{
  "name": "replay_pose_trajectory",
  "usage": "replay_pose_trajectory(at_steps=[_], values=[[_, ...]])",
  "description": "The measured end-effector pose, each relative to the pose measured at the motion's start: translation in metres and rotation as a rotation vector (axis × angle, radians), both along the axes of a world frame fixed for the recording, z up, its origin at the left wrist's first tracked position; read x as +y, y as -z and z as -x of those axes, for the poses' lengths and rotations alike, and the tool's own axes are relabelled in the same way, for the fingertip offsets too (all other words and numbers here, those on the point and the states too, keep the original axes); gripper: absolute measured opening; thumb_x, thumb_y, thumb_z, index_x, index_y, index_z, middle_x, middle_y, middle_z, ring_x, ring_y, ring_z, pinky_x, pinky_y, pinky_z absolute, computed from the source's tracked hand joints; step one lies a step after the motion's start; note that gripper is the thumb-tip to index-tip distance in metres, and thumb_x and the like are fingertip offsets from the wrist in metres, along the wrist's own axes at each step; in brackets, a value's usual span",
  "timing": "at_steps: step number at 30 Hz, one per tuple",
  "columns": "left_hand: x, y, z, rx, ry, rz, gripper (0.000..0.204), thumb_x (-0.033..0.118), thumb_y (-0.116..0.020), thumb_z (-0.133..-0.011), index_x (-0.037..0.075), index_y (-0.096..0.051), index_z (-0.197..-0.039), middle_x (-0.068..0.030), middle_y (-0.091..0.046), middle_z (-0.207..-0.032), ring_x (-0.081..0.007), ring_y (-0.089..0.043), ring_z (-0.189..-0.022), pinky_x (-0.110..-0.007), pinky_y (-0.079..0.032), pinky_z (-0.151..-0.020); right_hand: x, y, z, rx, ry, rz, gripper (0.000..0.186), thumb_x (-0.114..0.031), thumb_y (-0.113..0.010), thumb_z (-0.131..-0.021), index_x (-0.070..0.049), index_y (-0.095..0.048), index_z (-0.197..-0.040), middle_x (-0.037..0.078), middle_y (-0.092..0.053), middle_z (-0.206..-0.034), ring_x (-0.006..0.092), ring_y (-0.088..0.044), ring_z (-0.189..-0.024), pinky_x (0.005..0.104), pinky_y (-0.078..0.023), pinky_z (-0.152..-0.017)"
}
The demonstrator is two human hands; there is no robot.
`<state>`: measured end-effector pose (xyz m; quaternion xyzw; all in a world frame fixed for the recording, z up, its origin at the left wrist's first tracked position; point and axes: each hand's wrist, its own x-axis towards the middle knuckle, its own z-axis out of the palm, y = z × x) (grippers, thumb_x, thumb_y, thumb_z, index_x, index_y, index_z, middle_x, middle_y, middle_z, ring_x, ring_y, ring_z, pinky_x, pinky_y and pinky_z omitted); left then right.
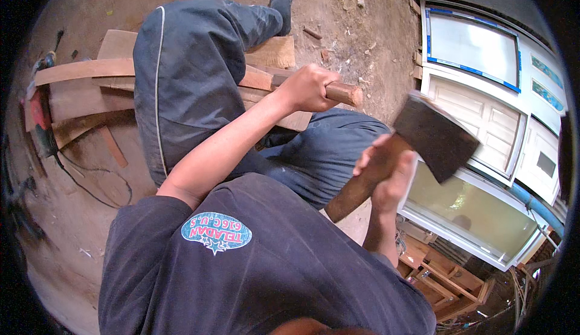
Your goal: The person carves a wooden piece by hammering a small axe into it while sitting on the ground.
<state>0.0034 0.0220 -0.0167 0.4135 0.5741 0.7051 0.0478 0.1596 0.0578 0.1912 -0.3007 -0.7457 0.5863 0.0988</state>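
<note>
an oval badge (216, 233) in teal, edged in white, marks the chest of a worker's dark shirt (284, 250), its red and white lettering upside down above small stars. the left hand (309, 88) is clamped in a fist around a wooden bar (345, 93), whose blunt end juts out on the right, over the dirt floor (374, 63). the right hand (389, 172) is wrapped about the handle of an axe (440, 137) just below its broad dark head, fingers on one side and thumb on the other. the axe is raised to the right of the bar, well apart from it. a curved plank (87, 70) passes beneath the worker's bent leg (187, 75); a red power tool (41, 120) and its cord lie at far left.
</note>
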Motion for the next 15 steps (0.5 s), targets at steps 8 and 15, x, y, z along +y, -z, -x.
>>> replay_pose_trajectory(at_steps=[8, 15], values=[[0.000, -0.005, 0.005, 0.011, -0.026, 0.010, 0.025, 0.021, -0.075, -0.066, 0.007, -0.054, -0.071, -0.0153, -0.061, -0.067, -0.0375, -0.063, -0.068, -0.044, -0.049, -0.060, 0.032, -0.057, 0.018, 0.237, -0.156, -0.047, 0.068, -0.064, -0.029, -0.098, -0.001, -0.049, -0.110, 0.011, -0.054, -0.069, 0.0217, -0.055, -0.053, 0.0337, -0.049, -0.047], [0.003, -0.004, -0.003, 0.031, -0.001, -0.007, 0.025, 0.020, -0.075, -0.067, 0.007, -0.054, -0.069, -0.0150, -0.061, -0.066, -0.0369, -0.064, -0.067, -0.044, -0.050, -0.060, 0.019, -0.018, 0.014, -0.543, -0.188, -0.257, 0.061, -0.057, -0.035, -0.101, 0.000, -0.058, -0.096, 0.011, -0.059, -0.065, 0.0205, -0.059, -0.053, 0.0309, -0.049, -0.048]])
